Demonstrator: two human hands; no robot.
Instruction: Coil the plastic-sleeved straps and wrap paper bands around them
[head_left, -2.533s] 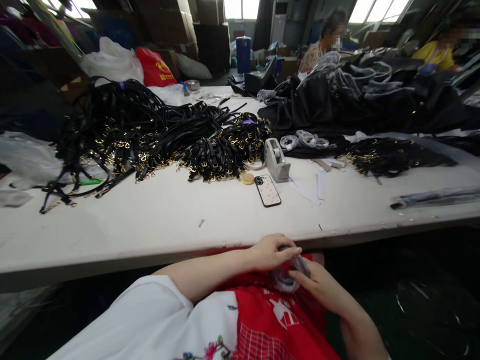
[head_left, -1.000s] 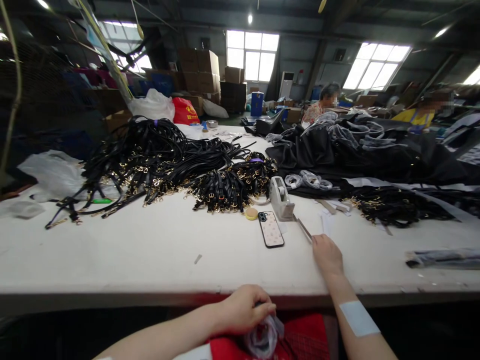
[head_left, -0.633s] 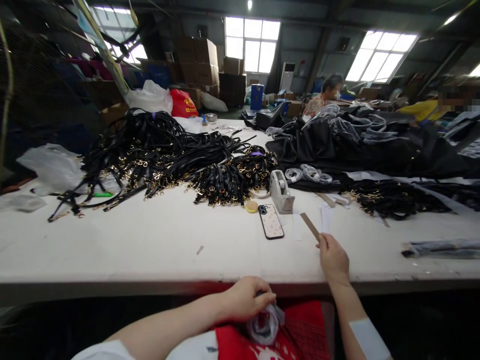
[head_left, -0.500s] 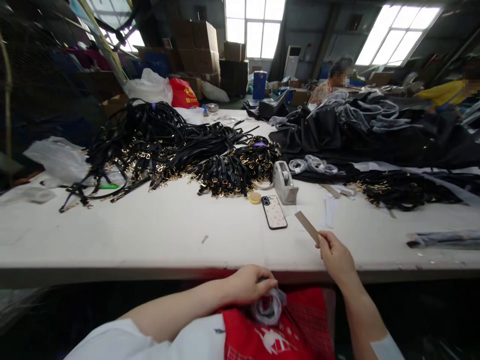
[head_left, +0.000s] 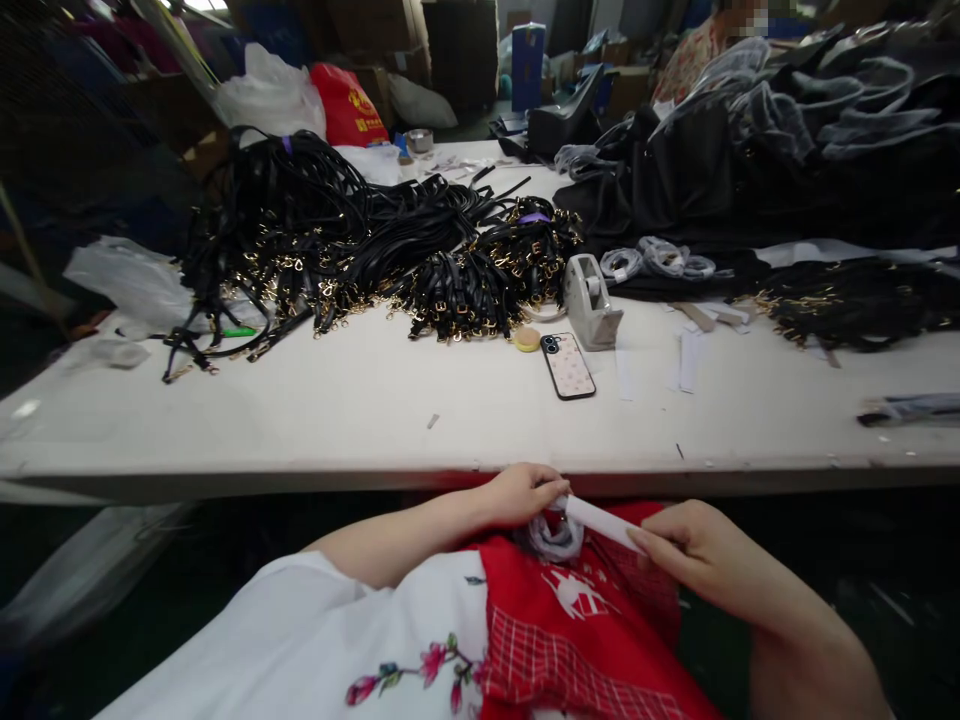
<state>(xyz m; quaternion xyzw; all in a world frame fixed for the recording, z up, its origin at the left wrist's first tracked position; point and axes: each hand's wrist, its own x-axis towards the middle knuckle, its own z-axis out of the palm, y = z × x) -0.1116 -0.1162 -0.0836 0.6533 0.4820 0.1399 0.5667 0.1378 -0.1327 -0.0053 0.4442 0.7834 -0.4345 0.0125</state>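
In my lap, against the red apron (head_left: pixel 585 660), lies a coiled strap in clear plastic wrap (head_left: pixel 559 542). My left hand (head_left: pixel 529 495) is closed over the top of that coil, its thumb and fingers pinching near the upper edge. A white paper strip (head_left: pixel 604 520) runs from the coil to my right hand (head_left: pixel 688 545), which pinches the strip's right end between thumb and fingers. The strip's other end meets the coil beside my left fingertips; whether it is tucked in there I cannot tell.
On the white table (head_left: pixel 337 420) lie a phone (head_left: pixel 571 368), a tape dispenser (head_left: pixel 591 305), a round yellow-edged piece (head_left: pixel 527 339), black straps with gold buckles (head_left: pixel 457 295), wrapped coils (head_left: pixel 660 258), and paper strips (head_left: pixel 688 360). Black bags (head_left: pixel 690 190) are heaped behind. A person (head_left: pixel 697 60) sits at the back.
My right hand has come down from over the table to the lap, bringing the strip to the coil. The strip's white face now shows instead of its brown one. The view has tilted downward.
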